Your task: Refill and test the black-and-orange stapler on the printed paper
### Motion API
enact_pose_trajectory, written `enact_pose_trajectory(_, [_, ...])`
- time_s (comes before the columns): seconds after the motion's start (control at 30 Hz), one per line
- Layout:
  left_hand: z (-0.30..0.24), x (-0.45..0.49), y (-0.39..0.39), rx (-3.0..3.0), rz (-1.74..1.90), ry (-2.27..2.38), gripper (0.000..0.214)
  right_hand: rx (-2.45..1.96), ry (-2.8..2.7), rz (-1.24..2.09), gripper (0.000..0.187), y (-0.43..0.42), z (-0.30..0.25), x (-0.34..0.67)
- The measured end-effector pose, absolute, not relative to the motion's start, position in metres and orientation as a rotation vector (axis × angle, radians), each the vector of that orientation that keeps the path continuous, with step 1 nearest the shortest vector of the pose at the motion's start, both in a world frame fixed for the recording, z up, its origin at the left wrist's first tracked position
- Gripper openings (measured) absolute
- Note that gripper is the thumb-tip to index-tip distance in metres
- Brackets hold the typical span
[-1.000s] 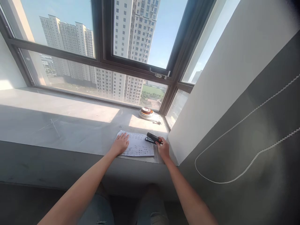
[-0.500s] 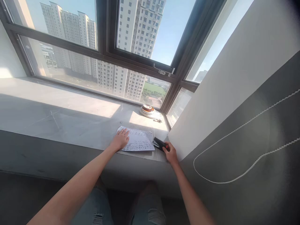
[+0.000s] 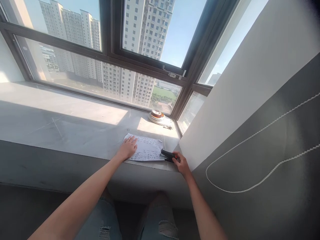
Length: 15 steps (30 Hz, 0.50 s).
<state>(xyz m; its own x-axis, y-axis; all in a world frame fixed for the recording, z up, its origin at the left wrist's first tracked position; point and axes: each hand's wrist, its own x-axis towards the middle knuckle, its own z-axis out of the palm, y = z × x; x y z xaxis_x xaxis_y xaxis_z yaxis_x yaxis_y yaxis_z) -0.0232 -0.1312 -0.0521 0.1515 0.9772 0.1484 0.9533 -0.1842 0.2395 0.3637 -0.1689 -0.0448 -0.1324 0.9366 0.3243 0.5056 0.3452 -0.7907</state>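
Observation:
A sheet of paper (image 3: 147, 149) covered in writing lies near the front edge of a grey window sill (image 3: 62, 126). My left hand (image 3: 128, 148) rests flat on the sheet's left part, fingers spread. My right hand (image 3: 181, 163) is closed on the rear end of a black stapler with a red detail (image 3: 167, 155). The stapler's front end sits at the sheet's lower right corner, touching or just over its edge.
A round stack of plate-like objects (image 3: 157, 117) and a small dark item (image 3: 169, 127) sit at the sill's back right corner by the window. A white wall panel (image 3: 237, 86) rises right of the stapler. A bead chain (image 3: 262, 156) hangs on the grey wall. My knees are below the sill.
My right hand carried the stapler from the sheet's upper right corner down to its lower right corner. My left hand stayed flat on the paper.

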Motion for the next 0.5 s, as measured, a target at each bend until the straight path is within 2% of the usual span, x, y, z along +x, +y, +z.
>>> enact_pose_trajectory(0.2, [-0.051,-0.023,-0.132,2.323,0.411,1.943,0.063,-1.335,-1.912,0.644,0.045,-0.177,-0.026,0.346])
enact_pose_trajectory(0.5, [-0.048,-0.023,-0.133,2.315,0.353,1.948,0.064,-1.326,-1.965,0.596,0.04,-0.143,-0.018,0.316])
